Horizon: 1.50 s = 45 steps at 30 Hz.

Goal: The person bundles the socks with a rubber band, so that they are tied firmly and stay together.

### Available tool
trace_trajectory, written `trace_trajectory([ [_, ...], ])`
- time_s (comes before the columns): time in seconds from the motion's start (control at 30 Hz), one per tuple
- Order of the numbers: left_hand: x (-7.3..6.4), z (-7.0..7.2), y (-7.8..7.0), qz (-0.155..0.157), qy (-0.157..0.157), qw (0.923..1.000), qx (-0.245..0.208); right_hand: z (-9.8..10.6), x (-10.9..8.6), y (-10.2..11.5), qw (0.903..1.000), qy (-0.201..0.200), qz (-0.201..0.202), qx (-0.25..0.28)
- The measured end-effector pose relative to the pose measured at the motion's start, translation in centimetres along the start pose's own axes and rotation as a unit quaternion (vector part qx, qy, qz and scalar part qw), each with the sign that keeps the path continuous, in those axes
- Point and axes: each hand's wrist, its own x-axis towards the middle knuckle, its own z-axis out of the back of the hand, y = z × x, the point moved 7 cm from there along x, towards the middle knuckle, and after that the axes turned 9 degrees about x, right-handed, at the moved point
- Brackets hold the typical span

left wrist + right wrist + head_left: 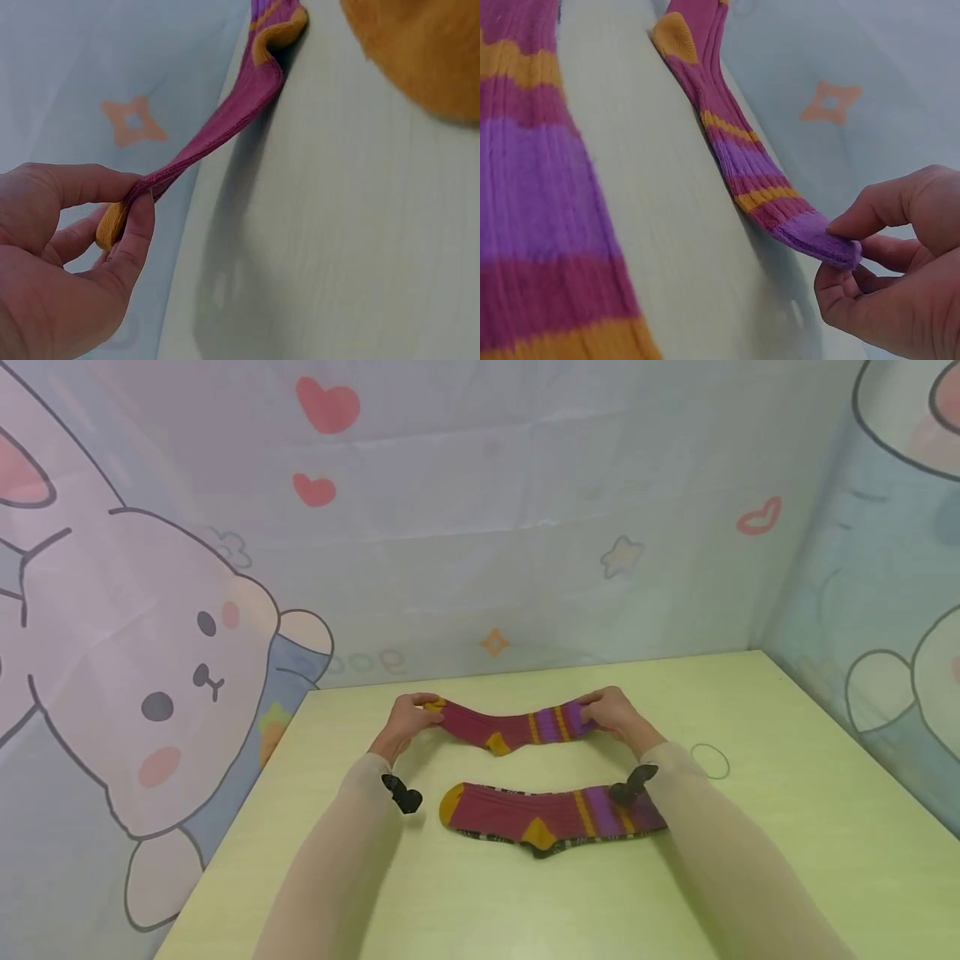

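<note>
Stretched in the air over the far part of the pale table (465,902): maroon sock (480,727), on the far side of a second sock (502,814). Long axis left to right, roughly across the scene. Toe to the left, cuff to the right, heel toward the near side. Sagging along the middle, raised at both ends.

Left hand (408,718): pinching the toe end between thumb and fingers. Right hand (609,710): pinching the cuff edge between thumb and fingers.

Looks: ribbed knit, mustard yellow at toe and heel, mustard stripes and violet bands toward the cuff, violet at the very edge.

Second sock: flat on the table, nearer, larger in view, similarly coloured. Same lay: toe left, heel near, cuff end right, partly hidden by the right sleeve (738,843). Showing from beneath along both long edges: dark patterned sock (542,852), black at the heel.

Right of the socks, just past the sleeve: thin green loop (728,767), lying on the table. Beyond the far edge: pale backdrop (465,552) with hearts and stars, large cartoon rabbit (150,652) at left.
</note>
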Motion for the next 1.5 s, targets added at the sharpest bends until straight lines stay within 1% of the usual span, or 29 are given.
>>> trace_trajectory([
  [0.07,-0.4,-0.2,-0.4,-0.007,0.008,0.9999,-0.005,0.2,-0.2,0.0,0.9999,0.0,0.004,-0.013],
  [0.1,-0.8,-0.3,-0.8,-0.008,0.015,0.9998,-0.007,0.3,-0.3,0.1,0.9998,0.002,0.007,-0.017],
  [0.17,-1.0,-0.4,-1.1,-0.014,0.02,0.9996,-0.011,0.5,-0.4,0.0,0.9996,0.006,0.009,-0.025],
  [0.27,-1.4,-0.5,-1.6,-0.023,0.024,0.9994,-0.01,0.8,-0.8,0.2,0.9987,0.015,0.021,-0.043],
  [0.3,-1.6,-0.5,-1.8,-0.025,0.025,0.9993,-0.009,0.9,-1.1,0.3,0.9983,0.02,0.025,-0.048],
  [0.33,-1.5,-0.6,-1.6,-0.029,0.024,0.9993,-0.007,1.0,-1.3,0.4,0.9978,0.024,0.029,-0.054],
  [0.43,-2.4,-0.6,-2.0,-0.038,0.029,0.9988,-0.002,1.1,-2.1,0.7,0.9964,0.039,0.037,-0.065],
  [0.67,-4.2,-0.4,-2.5,-0.056,0.044,0.9975,-0.003,1.9,-4.4,1.4,0.9923,0.066,0.057,-0.088],
  [0.87,-5.5,-0.4,-2.9,-0.057,0.053,0.997,0.004,2.4,-6.2,1.6,0.9884,0.084,0.068,-0.108],
  [1.07,-6.5,-0.7,-2.7,-0.054,0.065,0.9964,-0.003,3.1,-7.7,1.4,0.9885,0.089,0.066,-0.104],
  [1.17,-7.2,-0.9,-2.8,-0.054,0.075,0.9957,-0.01,3.5,-8.6,1.5,0.9882,0.094,0.064,-0.103],
  [1.37,-8.4,-1.6,-3.3,-0.07,0.107,0.9917,-0.017,4.3,-10.5,1.9,0.986,0.114,0.061,-0.106],
  [1.5,-9.1,-2.3,-3.5,-0.074,0.126,0.989,-0.022,4.7,-11.3,1.6,0.9857,0.125,0.054,-0.099],
])
